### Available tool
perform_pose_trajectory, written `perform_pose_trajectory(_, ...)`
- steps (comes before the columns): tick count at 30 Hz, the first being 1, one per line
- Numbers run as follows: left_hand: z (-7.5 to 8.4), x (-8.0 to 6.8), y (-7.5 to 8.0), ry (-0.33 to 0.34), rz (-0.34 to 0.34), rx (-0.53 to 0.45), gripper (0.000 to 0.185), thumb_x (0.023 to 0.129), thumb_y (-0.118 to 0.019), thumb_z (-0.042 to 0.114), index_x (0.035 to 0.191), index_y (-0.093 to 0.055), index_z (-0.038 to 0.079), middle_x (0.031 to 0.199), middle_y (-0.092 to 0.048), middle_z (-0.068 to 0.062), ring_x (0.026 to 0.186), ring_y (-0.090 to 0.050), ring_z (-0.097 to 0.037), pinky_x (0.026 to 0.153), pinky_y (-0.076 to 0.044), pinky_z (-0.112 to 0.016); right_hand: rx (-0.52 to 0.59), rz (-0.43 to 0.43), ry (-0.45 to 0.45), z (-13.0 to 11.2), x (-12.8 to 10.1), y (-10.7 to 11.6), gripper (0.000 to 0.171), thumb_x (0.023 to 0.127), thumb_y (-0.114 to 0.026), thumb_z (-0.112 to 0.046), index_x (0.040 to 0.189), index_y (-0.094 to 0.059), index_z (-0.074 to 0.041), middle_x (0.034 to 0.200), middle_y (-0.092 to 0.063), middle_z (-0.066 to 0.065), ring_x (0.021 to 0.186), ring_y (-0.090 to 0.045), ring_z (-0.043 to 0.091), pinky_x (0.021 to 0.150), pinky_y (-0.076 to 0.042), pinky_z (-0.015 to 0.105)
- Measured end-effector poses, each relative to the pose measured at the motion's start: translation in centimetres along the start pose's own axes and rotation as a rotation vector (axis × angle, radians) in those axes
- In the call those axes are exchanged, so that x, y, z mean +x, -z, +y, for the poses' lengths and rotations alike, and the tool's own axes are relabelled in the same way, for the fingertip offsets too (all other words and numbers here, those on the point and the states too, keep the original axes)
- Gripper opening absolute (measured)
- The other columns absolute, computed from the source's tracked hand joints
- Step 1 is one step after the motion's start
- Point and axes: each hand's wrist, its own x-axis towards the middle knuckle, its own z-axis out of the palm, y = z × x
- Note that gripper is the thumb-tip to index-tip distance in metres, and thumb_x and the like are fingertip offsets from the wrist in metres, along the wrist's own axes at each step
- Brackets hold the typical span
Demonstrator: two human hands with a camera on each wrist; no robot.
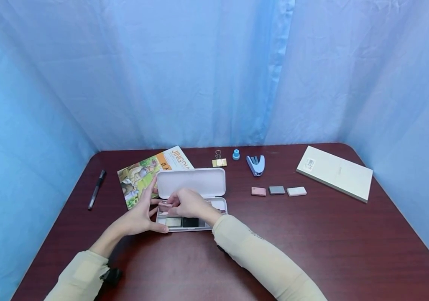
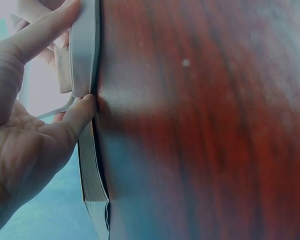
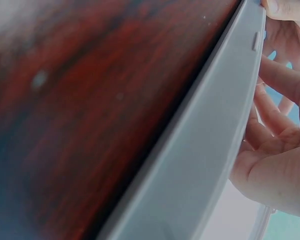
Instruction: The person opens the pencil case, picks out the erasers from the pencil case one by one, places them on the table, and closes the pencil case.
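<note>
Head view: I'm seeing the open white case [image 1: 193, 229] sitting on the dark red table [image 1: 282, 251], with its lid [image 1: 192, 183] standing up at the back. The right hand [image 1: 190, 202] is dipping in from the right and pinching a pink block [image 1: 164, 206] at the left rear of the case. The fingertips are half hidden and the right wrist view is giving me mostly case wall, so I can't tell whether the block is touching the tray floor.

The left hand [image 1: 137, 219] is bracketing the case's left end, thumb at the near corner, fingers spread; it's touching, not clenching. The near row is holding a whitish block [image 1: 173, 222] and a black block [image 1: 190, 222], side by side.

In the way: the right hand and wrist are blocking my view into the case, and the lid is masking part of the booklet [image 1: 137, 177] behind it.

Around: a pen [image 1: 97, 190] is lying at far left. A gold binder clip [image 1: 223, 163], small blue piece [image 1: 236, 155] and stapler [image 1: 258, 167] are sitting behind. To the right, a second pink block [image 1: 258, 191], grey block [image 1: 276, 190] and white block [image 1: 296, 191] are lying in a row, with a cream box [image 1: 335, 173] beyond.
</note>
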Motion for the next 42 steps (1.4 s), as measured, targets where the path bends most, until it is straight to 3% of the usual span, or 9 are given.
perform_pose_trajectory(14,-0.4,0.1,0.2,-0.012,-0.003,0.004,0.146,0.07,-0.096,0.011,0.16,0.016,0.036,0.151,-0.012,-0.018,0.138,-0.039,-0.044,0.11,-0.038,-0.054,0.02,0.039,0.037,0.6,0.2,0.4,0.014,0.091,-0.076,-0.018,0.102,-0.079,-0.01,0.079,-0.068,-0.007,0.074,-0.058,0.004,0.07,-0.049,0.019)
perform_pose_trajectory(17,-0.4,0.1,0.2,-0.02,-0.006,0.001,0.147,0.069,-0.096,0.011,0.161,0.016,0.036,0.151,-0.012,-0.018,0.138,-0.038,-0.044,0.11,-0.038,-0.054,0.106,0.05,0.024,0.9,-0.1,1.1,0.015,0.092,-0.075,-0.017,0.105,-0.077,-0.009,0.08,-0.069,-0.006,0.069,-0.061,0.007,0.067,-0.053,0.02)
perform_pose_trajectory(23,-0.5,0.3,0.2,-0.01,-0.004,-0.013,0.149,0.067,-0.097,0.01,0.16,0.015,0.04,0.15,-0.013,-0.017,0.139,-0.037,-0.043,0.111,-0.037,-0.055,0.421,0.023,-0.063,1.5,-0.9,2.8,0.019,0.093,-0.074,-0.013,0.11,-0.075,-0.006,0.086,-0.07,0.003,0.071,-0.069,0.021,0.059,-0.061,0.031)
perform_pose_trajectory(31,-0.4,0.0,0.2,0.0,-0.002,0.002,0.147,0.068,-0.097,0.012,0.16,0.015,0.04,0.151,-0.014,-0.016,0.138,-0.037,-0.043,0.111,-0.037,-0.055,0.581,0.015,-0.039,3.0,-3.6,6.0,0.029,0.094,-0.074,-0.013,0.12,-0.073,0.0,0.102,-0.071,0.012,0.086,-0.072,0.031,0.068,-0.063,0.041)
perform_pose_trajectory(37,-0.2,0.0,0.0,-0.011,-0.004,0.002,0.146,0.069,-0.096,0.012,0.16,0.016,0.037,0.151,-0.014,-0.017,0.138,-0.037,-0.043,0.11,-0.038,-0.054,0.586,0.025,-0.032,5.3,-6.6,9.2,0.031,0.093,-0.076,-0.017,0.121,-0.073,-0.002,0.108,-0.073,0.013,0.09,-0.072,0.041,0.073,-0.062,0.049)
perform_pose_trajectory(42,-0.2,-0.1,0.0,-0.018,-0.002,0.006,0.146,0.07,-0.096,0.012,0.161,0.016,0.035,0.151,-0.014,-0.019,0.138,-0.037,-0.044,0.11,-0.039,-0.052,0.555,0.045,-0.067,7.6,-8.8,11.3,0.036,0.092,-0.079,-0.024,0.122,-0.073,-0.005,0.108,-0.072,0.02,0.091,-0.071,0.044,0.074,-0.062,0.049)
